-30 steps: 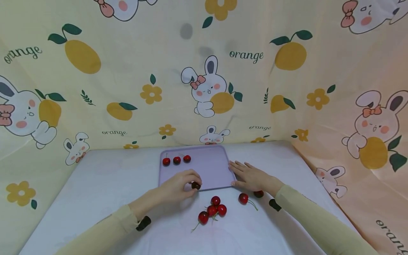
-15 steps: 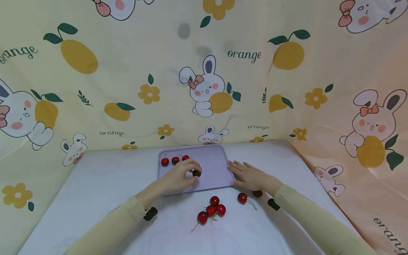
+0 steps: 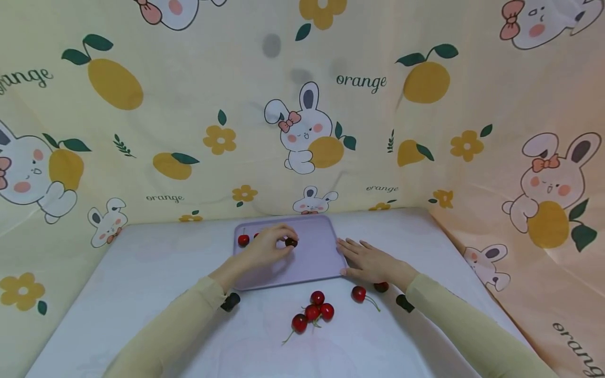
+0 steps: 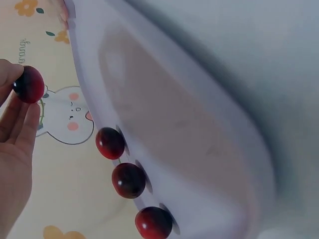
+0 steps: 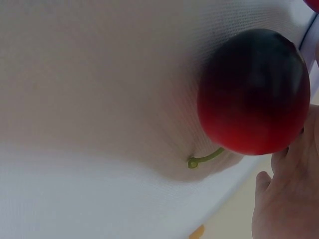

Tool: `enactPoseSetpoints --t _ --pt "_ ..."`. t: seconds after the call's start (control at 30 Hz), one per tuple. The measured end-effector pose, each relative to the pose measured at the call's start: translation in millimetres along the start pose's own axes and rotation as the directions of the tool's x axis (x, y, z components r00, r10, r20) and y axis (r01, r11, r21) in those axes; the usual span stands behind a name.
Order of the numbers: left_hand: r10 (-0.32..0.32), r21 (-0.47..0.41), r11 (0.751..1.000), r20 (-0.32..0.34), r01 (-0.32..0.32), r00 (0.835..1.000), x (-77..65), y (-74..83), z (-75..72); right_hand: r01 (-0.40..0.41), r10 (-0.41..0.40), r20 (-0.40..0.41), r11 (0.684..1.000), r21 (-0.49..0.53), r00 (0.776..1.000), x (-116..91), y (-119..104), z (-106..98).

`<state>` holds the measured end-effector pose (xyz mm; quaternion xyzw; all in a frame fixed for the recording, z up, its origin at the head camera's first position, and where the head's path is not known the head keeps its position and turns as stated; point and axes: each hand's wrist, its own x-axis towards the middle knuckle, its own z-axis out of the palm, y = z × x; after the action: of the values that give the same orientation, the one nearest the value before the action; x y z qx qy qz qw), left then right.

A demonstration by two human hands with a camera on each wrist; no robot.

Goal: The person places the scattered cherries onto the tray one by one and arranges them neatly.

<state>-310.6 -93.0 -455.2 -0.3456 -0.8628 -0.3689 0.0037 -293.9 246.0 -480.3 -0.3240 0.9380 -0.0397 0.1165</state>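
Observation:
Between thumb and fingers my left hand (image 3: 266,248) pinches a dark red cherry (image 3: 291,242), held over the lilac tray (image 3: 317,257). The left wrist view shows this cherry (image 4: 29,84) raised above the tray, past a row of three cherries lying on it, the middle one (image 4: 128,180) darkest. In the head view the hand covers most of that row; the leftmost cherry (image 3: 243,240) shows fully. My right hand (image 3: 373,261) lies with fingers extended, its fingertips at the tray's right edge. Close by its wrist sits a two-toned cherry (image 5: 254,92) with a green stem.
On the white table in front of the tray lies a cluster of several cherries (image 3: 312,313). To its right is a single stemmed cherry (image 3: 358,294). A cloth (image 3: 227,105) printed with rabbits and oranges hangs behind the table.
My left hand has carried the pinched cherry from the tray's front edge toward its back, now covering part of the row. My right hand stays at the tray's edge.

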Motion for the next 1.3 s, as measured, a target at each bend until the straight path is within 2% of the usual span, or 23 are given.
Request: enactPoseSetpoints --t 0.1,0.27,0.47,0.67,0.9,1.1,1.3 --pt "-0.021 0.016 1.0 0.013 0.02 1.0 6.1 -2.0 -3.5 -0.006 0.006 0.003 1.0 -0.002 1.0 0 0 -1" --pt "0.029 0.034 0.999 0.014 -0.03 0.999 18.8 -12.1 -6.4 -0.011 0.011 0.003 1.0 -0.004 1.0 0 0 -2" --pt "0.05 0.019 0.999 0.019 -0.051 0.999 28.9 -25.3 -7.7 -0.007 0.007 0.005 1.0 -0.009 1.0 0 0 -1" --pt "0.022 0.019 1.0 0.036 -0.023 0.999 35.2 -36.0 -6.7 -0.011 0.011 0.003 1.0 -0.016 1.0 1 1 0" --pt "0.022 0.048 0.999 0.056 -0.024 0.998 42.2 -46.8 -4.8 -0.016 0.016 0.009 1.0 -0.017 1.0 2 1 0" --pt "-0.002 0.042 0.999 0.073 -0.001 0.997 45.8 -52.1 -2.6 -0.018 0.018 0.02 1.0 -0.022 1.0 2 1 0" --pt "0.008 0.079 0.997 0.085 -0.015 0.996 49.1 -55.8 -0.5 -0.019 0.02 0.018 0.999 -0.028 1.0 2 1 1"
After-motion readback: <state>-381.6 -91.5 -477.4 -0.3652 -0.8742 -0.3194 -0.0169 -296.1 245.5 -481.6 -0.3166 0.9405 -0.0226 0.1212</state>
